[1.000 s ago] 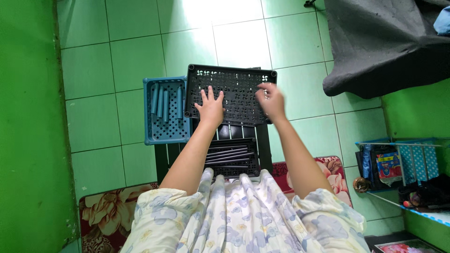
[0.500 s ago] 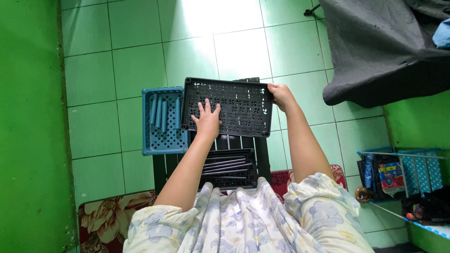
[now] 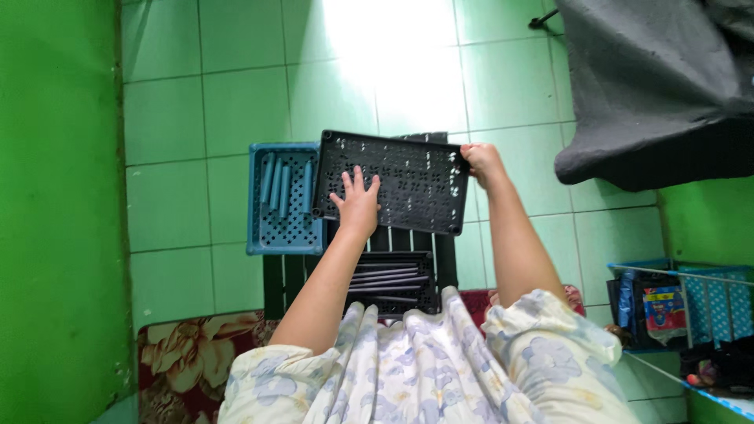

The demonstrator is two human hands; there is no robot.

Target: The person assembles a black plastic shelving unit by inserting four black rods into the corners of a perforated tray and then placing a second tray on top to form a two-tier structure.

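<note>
My left hand (image 3: 357, 206) lay flat, open, on the black perforated tray (image 3: 408, 180); my right hand (image 3: 481, 161) gripped its far-right corner; blue basket (image 3: 279, 228) touching its left edge.

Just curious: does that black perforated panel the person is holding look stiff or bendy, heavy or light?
The black perforated panel probably is stiff: it spans flat between the left hand and right hand. Likely light, being full of holes. Its thin edges may slip.
</note>
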